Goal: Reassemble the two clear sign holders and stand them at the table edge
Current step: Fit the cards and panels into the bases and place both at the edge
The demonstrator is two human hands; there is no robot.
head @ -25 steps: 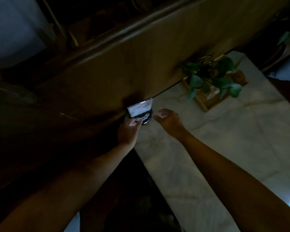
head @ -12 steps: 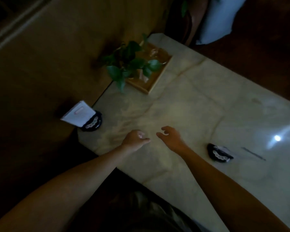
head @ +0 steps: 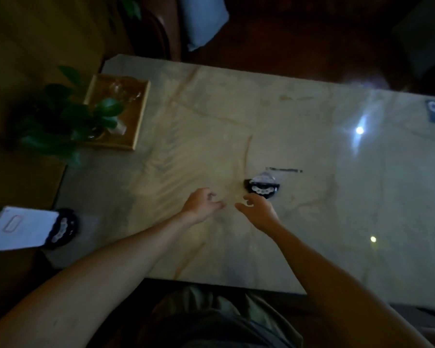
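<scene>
head view: black base (head: 262, 189) just beyond right fingers (head: 249, 198).

Assembled sign holder (head: 23, 229) cut off left, clear panel (head: 284, 170) perhaps edge-on, blurred

The surface (head: 236, 116) looks like pale veined marble, polished glossy enough to mirror lamp glare at far right. The tray (head: 138, 116) at far left is smooth wood, holding clear glass (head: 122, 90). Both bases (head: 263, 189) look black plastic; the near-left sign (head: 20, 229) is white, matt, paper-like.
</scene>
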